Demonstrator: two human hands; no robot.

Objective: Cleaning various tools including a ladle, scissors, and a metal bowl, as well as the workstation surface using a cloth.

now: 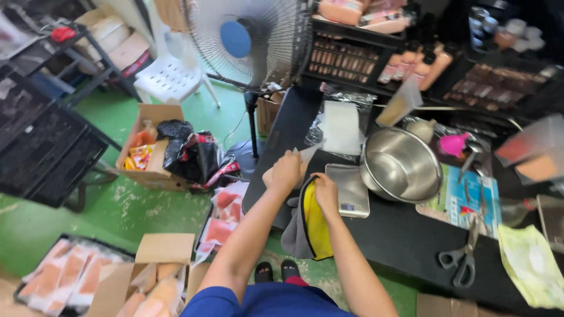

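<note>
Left hand gripping clear packet, right hand on yellow-grey pouch

Both arms reach forward, left hand curled in a fist, right hand flat, palm down.

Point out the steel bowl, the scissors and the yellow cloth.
steel bowl [401,167]: head view, on its inner wall.
scissors [464,258]: head view, near the pivot above the handles.
yellow cloth [317,226]: head view, on its yellow middle below the right hand [325,191].
</note>
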